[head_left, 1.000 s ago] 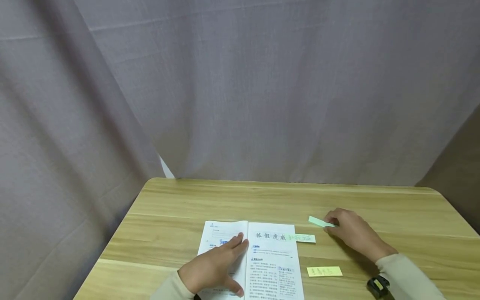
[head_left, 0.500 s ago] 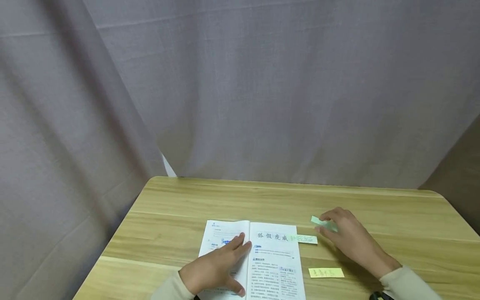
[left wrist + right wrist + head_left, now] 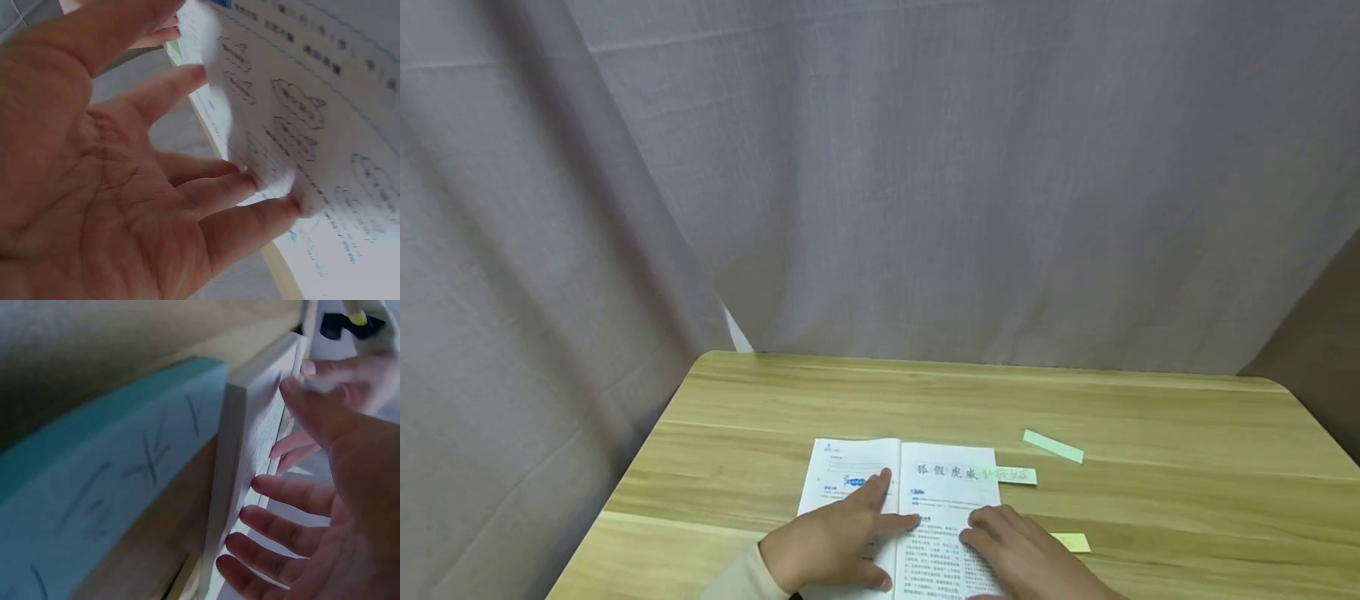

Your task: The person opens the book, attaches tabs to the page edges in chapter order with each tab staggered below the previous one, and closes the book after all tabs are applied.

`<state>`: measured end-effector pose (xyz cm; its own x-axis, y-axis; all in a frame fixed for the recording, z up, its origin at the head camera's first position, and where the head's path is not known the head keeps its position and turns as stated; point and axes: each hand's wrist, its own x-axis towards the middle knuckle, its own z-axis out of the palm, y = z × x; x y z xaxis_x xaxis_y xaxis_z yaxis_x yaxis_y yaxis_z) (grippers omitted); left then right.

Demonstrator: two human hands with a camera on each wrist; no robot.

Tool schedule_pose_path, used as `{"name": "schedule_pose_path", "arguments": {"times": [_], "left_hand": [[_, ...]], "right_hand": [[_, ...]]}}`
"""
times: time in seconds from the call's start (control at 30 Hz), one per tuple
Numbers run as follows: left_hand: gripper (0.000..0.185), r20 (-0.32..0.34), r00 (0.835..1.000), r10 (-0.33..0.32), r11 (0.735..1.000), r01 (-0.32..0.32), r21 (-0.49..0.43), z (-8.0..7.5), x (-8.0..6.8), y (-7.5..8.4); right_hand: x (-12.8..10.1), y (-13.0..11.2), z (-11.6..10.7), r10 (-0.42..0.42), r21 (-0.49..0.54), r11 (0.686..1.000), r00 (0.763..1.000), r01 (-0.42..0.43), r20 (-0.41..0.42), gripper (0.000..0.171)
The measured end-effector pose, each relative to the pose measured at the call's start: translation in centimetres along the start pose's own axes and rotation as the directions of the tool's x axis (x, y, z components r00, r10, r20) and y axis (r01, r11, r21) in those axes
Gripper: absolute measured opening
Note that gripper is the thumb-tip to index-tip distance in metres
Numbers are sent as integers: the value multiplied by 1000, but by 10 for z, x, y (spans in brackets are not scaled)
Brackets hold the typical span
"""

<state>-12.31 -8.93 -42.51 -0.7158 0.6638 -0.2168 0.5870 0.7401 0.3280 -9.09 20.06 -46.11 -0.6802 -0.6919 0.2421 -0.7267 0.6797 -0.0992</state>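
The left hand (image 3: 831, 546) lies flat on the left page of an open book (image 3: 947, 492), fingers spread and straight, its wrist cut off by the bottom edge of the head view; nothing is gripped. The book is thin, white paper with printed text, lying on the wooden desk (image 3: 1150, 408) near its front edge, spine running away from the person, its lower part out of frame. The right hand (image 3: 1026, 558) rests on the right page, fingers loosely extended, clamped on nothing. A pale green slip (image 3: 1017, 476) juts from the book's right edge, its writing too faint to read. Further right a second green slip (image 3: 1052, 446) lies slanted, and a yellow note (image 3: 1072, 542) is half hidden behind the right hand.
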Motion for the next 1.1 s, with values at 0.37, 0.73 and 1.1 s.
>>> {"name": "schedule_pose_path", "arguments": {"times": [0.37,0.73,1.1], "left_hand": [[53,18,999,-46,997,45,57,-1,-2,24],[69,-82,996,45,990,-33,140,33,8,28],[50,-136,990,32,995,-20,93,47,17,22]], "right_hand": [[-4,-14,4,50,-147,989,989,-30,139,94],[-6,-12,2,-21,-182,983,994,41,110,89],[-9,-4,1,80,-11,997,956,-80,283,77]]}}
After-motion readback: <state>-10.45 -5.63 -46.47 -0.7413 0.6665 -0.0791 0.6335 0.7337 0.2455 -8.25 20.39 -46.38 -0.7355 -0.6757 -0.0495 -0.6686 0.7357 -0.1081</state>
